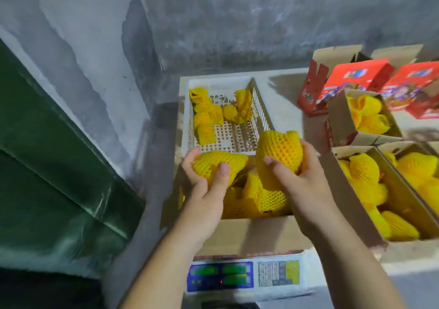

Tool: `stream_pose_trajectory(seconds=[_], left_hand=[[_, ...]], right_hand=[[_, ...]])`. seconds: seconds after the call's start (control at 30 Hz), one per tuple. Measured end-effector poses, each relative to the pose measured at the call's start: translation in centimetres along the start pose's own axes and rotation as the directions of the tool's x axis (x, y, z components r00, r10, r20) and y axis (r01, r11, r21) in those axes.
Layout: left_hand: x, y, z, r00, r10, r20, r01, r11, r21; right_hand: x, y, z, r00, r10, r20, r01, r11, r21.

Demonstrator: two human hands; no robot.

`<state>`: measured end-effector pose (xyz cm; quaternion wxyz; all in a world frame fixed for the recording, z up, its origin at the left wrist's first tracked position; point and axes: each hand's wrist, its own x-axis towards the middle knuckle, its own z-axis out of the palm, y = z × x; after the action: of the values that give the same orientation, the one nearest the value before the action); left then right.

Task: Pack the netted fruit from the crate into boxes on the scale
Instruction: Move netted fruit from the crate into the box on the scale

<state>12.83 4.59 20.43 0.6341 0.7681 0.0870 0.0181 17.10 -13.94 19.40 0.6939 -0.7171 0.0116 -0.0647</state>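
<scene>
both hands hover over the open brown cardboard box (pixel 249 232) that sits on the white electronic scale (pixel 247 277). the left hand (pixel 206 189) curls around one fruit in yellow foam net (pixel 213 163), and the right hand (pixel 299 178) curls around another netted fruit (pixel 280 151). just behind the box, the white perforated plastic crate (pixel 237 137) holds a few more. i think each fruit should go down gently into a free gap, net kept on, while watching the scale display (pixel 219 276).
</scene>
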Motion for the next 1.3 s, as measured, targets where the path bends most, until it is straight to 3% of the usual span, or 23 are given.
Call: stream_pose_trajectory(seconds=[0.07,0.23,0.4,0.73,0.9,0.97,1.03,1.13,1.3], left_hand=[[-0.6,0.1,0.1,0.998,-0.006,0.068,-0.005,0.986,0.165],[-3.0,-0.1,-2.7,0.997,0.07,0.039,-0.069,0.997,-0.017],[-6.6,-1.2,-3.8,0.95,0.078,0.302,-0.074,0.997,-0.027],[-9.0,-2.2,-6.1,0.954,0.232,0.19,-0.223,0.972,-0.071],[-8.9,-2.3,-6.7,0.943,0.206,0.261,-0.21,0.978,-0.013],[-8.9,-1.9,-6.9,0.951,0.214,0.222,-0.224,0.974,0.021],[-8.8,-1.9,-7.0,0.963,0.241,0.124,-0.251,0.965,0.069],[-8.5,-2.7,-7.1,0.973,0.226,0.045,-0.229,0.969,0.088],[-8.7,-4.2,-7.0,0.988,0.154,0.023,-0.156,0.984,0.09]], right_hand=[[-2.4,0.2,-0.6,0.996,0.01,-0.085,-0.005,0.998,0.064],[-6.4,-0.7,-0.9,0.988,0.071,-0.14,-0.066,0.997,0.036],[-9.5,-1.6,1.9,0.989,0.126,0.083,-0.135,0.985,0.111],[-11.6,-2.5,4.8,0.958,0.024,0.285,-0.028,1.0,0.011],[-11.8,-3.3,4.5,0.962,-0.066,0.264,0.071,0.997,-0.009],[-11.2,-3.7,4.1,0.971,-0.143,0.193,0.148,0.989,-0.011],[-10.2,-3.8,3.5,0.965,-0.248,0.09,0.259,0.954,-0.152],[-8.1,-3.4,2.2,0.921,-0.388,0.035,0.341,0.762,-0.55],[-6.9,-1.9,1.0,0.99,-0.066,0.123,0.139,0.476,-0.868]])
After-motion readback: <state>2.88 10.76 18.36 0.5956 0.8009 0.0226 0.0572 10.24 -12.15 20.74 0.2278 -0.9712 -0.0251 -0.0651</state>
